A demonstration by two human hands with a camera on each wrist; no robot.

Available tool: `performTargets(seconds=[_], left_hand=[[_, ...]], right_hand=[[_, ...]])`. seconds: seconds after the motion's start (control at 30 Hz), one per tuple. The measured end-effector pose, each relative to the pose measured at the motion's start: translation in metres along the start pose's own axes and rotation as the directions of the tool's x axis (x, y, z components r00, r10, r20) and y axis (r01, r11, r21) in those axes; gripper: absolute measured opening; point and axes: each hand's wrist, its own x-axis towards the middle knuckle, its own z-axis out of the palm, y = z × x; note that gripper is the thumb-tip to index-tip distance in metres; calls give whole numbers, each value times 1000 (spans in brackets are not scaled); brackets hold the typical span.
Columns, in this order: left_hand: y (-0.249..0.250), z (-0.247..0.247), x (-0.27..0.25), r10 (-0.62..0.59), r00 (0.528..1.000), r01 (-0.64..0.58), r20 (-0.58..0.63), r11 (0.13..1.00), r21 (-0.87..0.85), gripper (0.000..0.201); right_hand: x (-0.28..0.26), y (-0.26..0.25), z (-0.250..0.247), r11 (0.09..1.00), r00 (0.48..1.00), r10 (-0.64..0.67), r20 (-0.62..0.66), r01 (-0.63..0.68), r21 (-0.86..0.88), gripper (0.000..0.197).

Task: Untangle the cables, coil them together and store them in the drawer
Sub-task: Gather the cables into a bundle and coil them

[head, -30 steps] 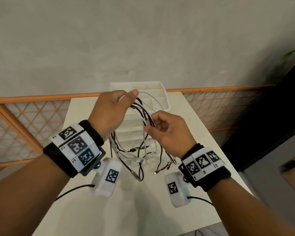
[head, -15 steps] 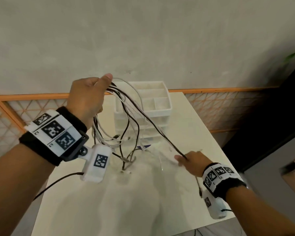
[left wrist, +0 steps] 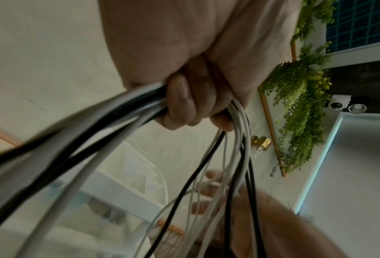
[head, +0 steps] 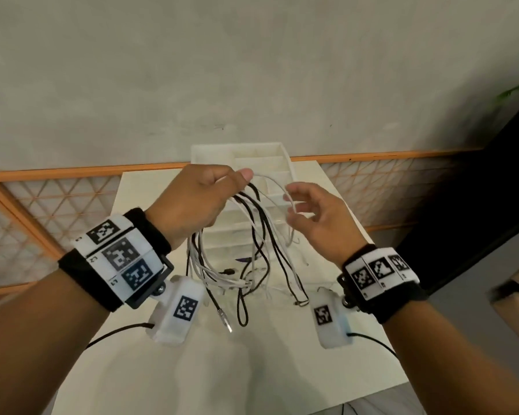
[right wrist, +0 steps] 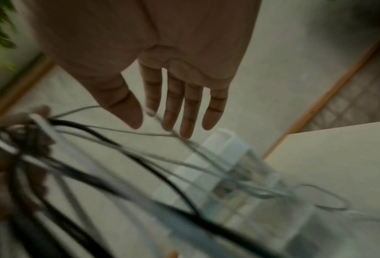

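Observation:
My left hand (head: pixel 219 190) grips a bundle of black and white cables (head: pixel 252 235) above the table, and their loose ends hang down in front of the drawer unit (head: pixel 285 154). The left wrist view shows its fingers (left wrist: pixel 182 101) curled round the cables (left wrist: pixel 109 118). To the right of the bundle, my right hand (head: pixel 303 208) is open with its fingers spread. A thin white cable loop (head: pixel 282 190) runs past its fingertips. In the right wrist view the right hand (right wrist: pixel 173 111) has straight fingers, and that thin cable (right wrist: pixel 127 131) crosses just under them.
The white drawer unit with an open-top tray stands at the back of the white table (head: pixel 267 369), against a grey wall. Orange-framed lattice panels (head: pixel 42 205) flank the table. A dark cabinet (head: pixel 477 205) stands to the right. Cable plugs dangle just above the tabletop.
My right hand has let go of the black cable it drew down to the right and has risen back to the bundle, now open. My left hand has shifted right towards the centre.

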Motion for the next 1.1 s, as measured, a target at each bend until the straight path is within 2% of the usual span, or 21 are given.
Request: performTargets(seconds=[0.07, 0.17, 0.23, 0.3, 0.4, 0.47, 0.53, 0.57, 0.6, 0.63, 0.67, 0.7, 0.73, 0.77, 0.83, 0.87, 0.9, 0.97, 1.0, 1.03, 1.1], left_hand=[[1, 3, -1, 26, 999, -25, -21, 998, 55, 56], [0, -6, -1, 39, 984, -30, -172, 998, 55, 58], [0, -16, 0, 43, 962, -32, -269, 998, 45, 58], [-2, -21, 0, 50, 942, -37, -331, 998, 45, 56], [-5, -15, -2, 58, 933, -35, -354, 997, 71, 55], [-6, -9, -2, 62, 929, -39, -364, 997, 70, 57], [-6, -7, 0, 75, 926, -62, -370, 997, 48, 58], [-7, -8, 1, 86, 926, -68, -367, 996, 61, 58], [-9, -9, 1, 97, 927, -63, -362, 992, 106, 58], [-12, -10, 1, 104, 930, -41, -353, 983, 181, 58], [-15, -10, -1, 98, 936, -7, -338, 965, 262, 59], [-19, -9, -3, 77, 941, 35, -328, 946, 324, 60], [-24, -7, -5, 50, 944, 74, -328, 931, 356, 60], [-28, -6, -7, 26, 941, 107, -338, 924, 367, 59], [-37, -8, -6, 6, 921, 136, -390, 932, 337, 59], [-39, -12, -4, 13, 903, 127, -429, 947, 296, 59], [-38, -17, -3, 27, 886, 100, -464, 964, 247, 60], [-31, -24, 0, 65, 867, 16, -494, 988, 156, 55], [-25, -24, 0, 94, 871, -24, -482, 989, 149, 57], [-20, -22, -1, 124, 877, -54, -463, 985, 162, 60], [-14, -11, -1, 172, 879, -89, -445, 976, 201, 61]], right_hand=[[4, -22, 10, 994, 996, -48, 74, 40, 103, 12], [4, -15, 15, 996, 984, -37, 173, 22, 90, 20], [-1, 13, 15, 1000, 978, 31, 208, -29, -11, 28], [-5, 41, 13, 984, 974, 110, 197, -78, -163, 24], [-9, 69, 14, 923, 959, 242, 148, -180, -340, 16], [-9, 74, 15, 873, 933, 283, 223, -154, -464, 6], [-3, 69, 11, 836, 908, 330, 259, -154, -526, 13], [3, 65, 7, 851, 910, 345, 230, -200, -486, 21], [9, 58, 1, 890, 919, 359, 164, -284, -358, 26], [15, 49, -6, 924, 929, 363, 77, -348, -159, 28], [19, 36, -12, 937, 937, 349, -35, -347, 50, 28], [24, 24, -18, 935, 934, 318, -162, -281, 215, 26], [27, 14, -24, 936, 922, 271, -275, -187, 297, 24], [29, 6, -29, 947, 909, 212, -360, -100, 305, 25], [27, 5, -36, 993, 893, 61, -447, -8, 119, 33], [25, 14, -39, 998, 904, -2, -427, -22, -53, 40], [20, 29, -40, 966, 931, -19, -364, -77, -246, 46], [8, 66, -36, 803, 978, 100, -182, -188, -565, 53], [3, 83, -31, 733, 978, 183, -102, -204, -648, 52], [-3, 99, -24, 690, 964, 262, -43, -218, -690, 49], [-8, 114, -8, 676, 928, 370, 37, -241, -697, 43]])
